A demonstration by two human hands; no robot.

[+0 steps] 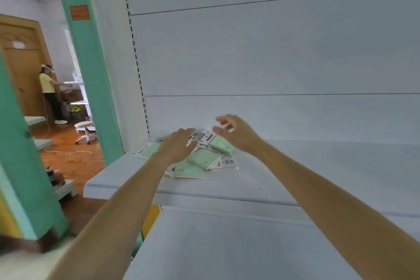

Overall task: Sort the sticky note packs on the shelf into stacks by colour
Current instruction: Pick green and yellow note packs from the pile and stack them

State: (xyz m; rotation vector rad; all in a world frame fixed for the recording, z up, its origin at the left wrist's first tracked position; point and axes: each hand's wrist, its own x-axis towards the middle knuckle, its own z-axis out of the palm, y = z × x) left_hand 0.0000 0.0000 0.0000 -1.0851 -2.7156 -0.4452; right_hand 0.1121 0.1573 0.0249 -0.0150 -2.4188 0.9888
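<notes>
A loose pile of sticky note packs lies on the white shelf near its left end. Most packs show pale green faces, some with white printed labels; a yellowish edge shows at the bottom of the pile. My left hand reaches over the left side of the pile with fingers extended, covering some packs. My right hand hovers just above the pile's right side, fingers spread and loosely bent, holding nothing.
The shelf's back panel rises behind the pile. A lower shelf juts out below. A green door frame stands at left; beyond it a person stands by other shelves near a white stool.
</notes>
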